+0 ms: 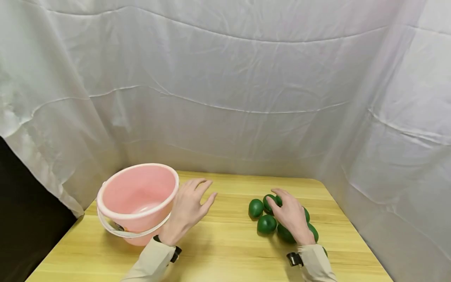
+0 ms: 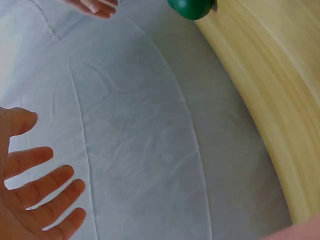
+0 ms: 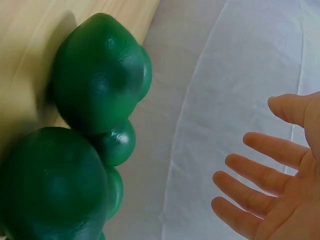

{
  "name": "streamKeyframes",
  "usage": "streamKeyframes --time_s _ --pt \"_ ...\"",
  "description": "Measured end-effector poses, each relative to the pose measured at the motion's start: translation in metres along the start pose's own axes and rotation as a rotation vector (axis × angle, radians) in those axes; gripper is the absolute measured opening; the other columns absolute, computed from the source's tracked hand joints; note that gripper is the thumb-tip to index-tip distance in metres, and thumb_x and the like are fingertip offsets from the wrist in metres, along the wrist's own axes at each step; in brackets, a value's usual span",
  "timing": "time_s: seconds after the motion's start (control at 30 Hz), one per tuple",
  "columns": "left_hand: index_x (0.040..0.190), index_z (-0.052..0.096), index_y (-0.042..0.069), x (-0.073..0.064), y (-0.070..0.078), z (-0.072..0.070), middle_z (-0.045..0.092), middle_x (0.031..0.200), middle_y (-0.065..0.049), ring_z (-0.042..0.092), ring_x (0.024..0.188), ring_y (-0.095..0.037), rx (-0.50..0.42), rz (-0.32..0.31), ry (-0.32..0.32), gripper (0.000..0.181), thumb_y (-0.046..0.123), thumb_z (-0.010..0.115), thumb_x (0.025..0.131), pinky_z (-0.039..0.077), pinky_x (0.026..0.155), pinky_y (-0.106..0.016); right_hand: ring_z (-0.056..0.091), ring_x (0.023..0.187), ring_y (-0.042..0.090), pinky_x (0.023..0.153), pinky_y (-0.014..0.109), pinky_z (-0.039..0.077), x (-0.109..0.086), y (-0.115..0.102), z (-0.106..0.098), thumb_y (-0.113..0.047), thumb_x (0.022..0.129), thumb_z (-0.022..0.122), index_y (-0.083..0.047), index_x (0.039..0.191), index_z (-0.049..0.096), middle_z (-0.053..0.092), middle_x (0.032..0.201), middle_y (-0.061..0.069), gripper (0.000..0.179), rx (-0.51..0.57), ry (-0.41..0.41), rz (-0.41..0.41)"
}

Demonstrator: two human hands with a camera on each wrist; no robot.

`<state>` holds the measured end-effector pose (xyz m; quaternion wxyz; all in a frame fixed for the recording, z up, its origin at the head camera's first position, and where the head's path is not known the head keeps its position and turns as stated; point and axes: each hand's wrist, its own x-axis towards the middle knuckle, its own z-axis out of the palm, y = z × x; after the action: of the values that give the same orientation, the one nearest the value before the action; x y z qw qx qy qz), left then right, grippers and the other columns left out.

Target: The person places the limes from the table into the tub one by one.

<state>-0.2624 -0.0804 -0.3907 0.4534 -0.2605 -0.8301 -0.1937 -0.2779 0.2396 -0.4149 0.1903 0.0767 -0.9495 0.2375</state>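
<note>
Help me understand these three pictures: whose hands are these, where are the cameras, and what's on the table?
There's no machine here: these are a person's bare left hand and right hand. The wide picture comes from a camera worn on the head. The two tilted ones come from cameras on the wrists, each looking past that hand's fingers. On the wood-patterned table, a pink bucket stands beside the left hand, and a cluster of green, fruit-like things lies around the right. Neither hand holds anything. Pale cloth hangs around the table.
</note>
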Motion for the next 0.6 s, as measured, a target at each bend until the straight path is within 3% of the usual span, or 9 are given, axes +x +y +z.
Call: streamKeyframes --time_s 0.4,0.6 --pt "0.103 0.069 0.007 -0.005 -0.017 -0.034 0.067 0.104 -0.011 0.063 0.095 -0.029 -0.019 0.16 0.08 0.022 0.025 0.063 0.093 0.051 0.084 -0.043 0.055 0.123 0.041 0.097 0.059 0.044 0.001 0.02 -0.006 -0.04 0.097 0.058 -0.011 0.131 0.06 0.059 0.135 0.016 0.045 0.031 -0.006 0.039" --pt "0.099 0.07 0.004 -0.014 -0.024 -0.054 0.068 0.1 -0.012 0.063 0.091 -0.031 -0.002 0.17 0.148 0.031 0.03 0.054 0.098 0.05 0.08 -0.045 0.057 0.12 0.04 0.095 0.058 0.045 -0.001 0.03 -0.013 -0.042 0.098 0.057 -0.01 0.13 0.06 0.06 0.132 0.017 0.046 0.048 -0.018 0.05"
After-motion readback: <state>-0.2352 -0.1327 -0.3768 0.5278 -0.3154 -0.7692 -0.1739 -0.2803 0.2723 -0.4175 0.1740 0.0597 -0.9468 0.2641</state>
